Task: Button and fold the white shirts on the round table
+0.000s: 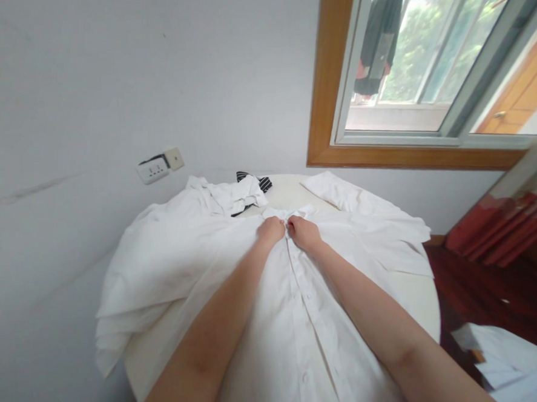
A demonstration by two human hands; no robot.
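A white shirt (272, 334) is spread over the table (423, 294), its front turned up and its collar (308, 211) laid toward the table's far side. The shirt is gripped at the top of its button strip (297, 302), just below the collar, by both hands. The left hand (271, 229) is curled closed, with the cloth pinched on the left side of the strip; the right hand (304, 231) is likewise closed on the other side, just beside it. Whether a button is held between the fingers cannot be told.

The table's left side is covered by more white cloth (149, 263), which is draped past the edge. A striped cloth (265, 184) is partly covered by it at the table's far edge. A sleeve (340, 190) is laid along the table's far right. A socket (152, 170) is set in the wall (106, 83) behind the table; a window (395, 114) is seen beyond it to the right. Papers (510, 356) are seen right of the table.
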